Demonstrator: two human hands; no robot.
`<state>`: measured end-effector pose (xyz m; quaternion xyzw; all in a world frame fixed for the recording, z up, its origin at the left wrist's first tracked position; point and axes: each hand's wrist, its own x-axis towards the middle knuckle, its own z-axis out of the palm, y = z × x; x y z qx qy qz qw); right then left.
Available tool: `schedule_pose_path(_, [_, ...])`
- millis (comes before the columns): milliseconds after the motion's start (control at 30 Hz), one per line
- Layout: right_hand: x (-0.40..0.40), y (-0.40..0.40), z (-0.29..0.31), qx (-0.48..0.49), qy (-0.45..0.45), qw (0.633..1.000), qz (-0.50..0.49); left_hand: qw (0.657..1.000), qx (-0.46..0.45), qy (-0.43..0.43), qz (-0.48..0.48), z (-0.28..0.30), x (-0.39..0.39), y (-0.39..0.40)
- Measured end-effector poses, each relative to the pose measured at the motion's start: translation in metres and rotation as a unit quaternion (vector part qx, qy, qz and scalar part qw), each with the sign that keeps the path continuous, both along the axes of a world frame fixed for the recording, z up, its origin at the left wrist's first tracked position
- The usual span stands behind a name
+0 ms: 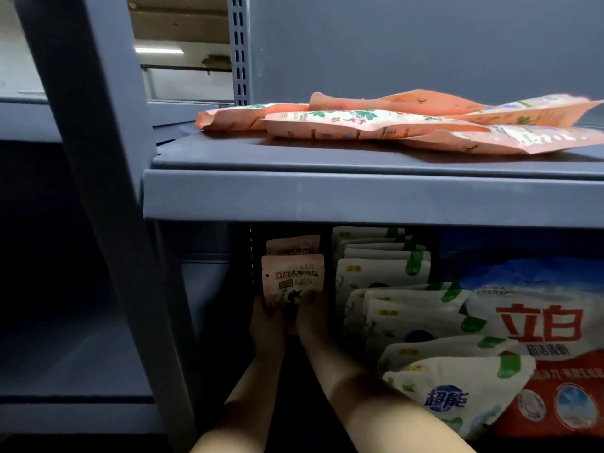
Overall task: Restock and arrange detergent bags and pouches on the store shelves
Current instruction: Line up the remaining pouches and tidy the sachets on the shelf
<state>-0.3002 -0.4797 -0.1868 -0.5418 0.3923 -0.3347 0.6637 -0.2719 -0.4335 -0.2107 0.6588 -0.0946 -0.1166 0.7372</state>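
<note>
Both arms reach deep into the lower shelf. My left hand (265, 325) and my right hand (312, 317) grip the bottom of an upright pink detergent pouch (292, 281), one on each side. A second pink pouch (293, 245) stands right behind it. To the right stands a row of white and green pouches (385, 273), with more of them leaning forward nearer the front (457, 380). A big blue, white and red detergent bag (549, 348) fills the right end. On the upper shelf (327, 197) lie several flat orange-pink pouches (376, 124).
A grey shelf upright (108, 191) slants down the left, close to my left forearm. The slotted back post (240, 50) rises behind the upper shelf. Left of the upright is a dark neighbouring bay (49, 289). The upper shelf's front lip overhangs the lower shelf.
</note>
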Motion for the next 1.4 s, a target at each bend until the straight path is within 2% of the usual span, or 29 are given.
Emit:
schedule_pose_path(167, [0.011,-0.015,0.001,0.016,0.005,1.000,0.020,1.000,-0.009,-0.010,0.025,0.002,0.017,-0.018])
schedule_pose_path(300, [0.017,-0.016,-0.004,-0.039,0.051,0.998,0.013,0.999,-0.022,-0.034,0.003,-0.004,0.017,-0.020])
schedule_pose_path(433, [0.014,-0.013,-0.011,-0.051,0.066,0.996,0.012,0.999,-0.007,-0.041,-0.030,-0.007,0.011,-0.017])
schedule_pose_path(567, [0.005,-0.006,-0.011,-0.074,0.091,0.993,0.026,1.000,0.017,-0.013,0.014,-0.002,0.007,-0.012])
schedule_pose_path(767, [-0.020,0.007,0.002,-0.064,0.112,0.986,0.109,0.978,0.206,0.033,0.005,0.025,-0.007,0.009])
schedule_pose_path(867, [-0.035,0.013,0.018,-0.064,0.146,0.978,0.138,0.961,0.276,0.017,-0.013,0.046,-0.018,0.025])
schedule_pose_path(933, [-0.048,0.015,0.033,-0.101,0.188,0.966,0.147,0.960,0.279,0.006,-0.023,0.061,-0.027,0.035])
schedule_pose_path(1033, [-0.074,0.022,0.060,-0.173,0.261,0.935,0.165,0.932,0.359,-0.030,-0.035,0.082,-0.048,0.051])
schedule_pose_path(1167, [-0.116,0.032,0.103,-0.233,0.264,0.915,0.198,0.895,0.433,-0.095,-0.042,0.120,-0.082,0.071])
schedule_pose_path(1233, [-0.139,0.035,0.128,-0.273,0.283,0.892,0.224,0.881,0.453,-0.128,-0.047,0.142,-0.099,0.077])
schedule_pose_path(1300, [-0.164,0.034,0.151,-0.343,0.315,0.851,0.243,0.887,0.435,-0.144,-0.050,0.161,-0.116,0.085])
schedule_pose_path(1400, [-0.208,0.034,0.175,-0.420,0.296,0.815,0.267,0.897,0.408,-0.167,-0.038,0.187,-0.143,0.106])
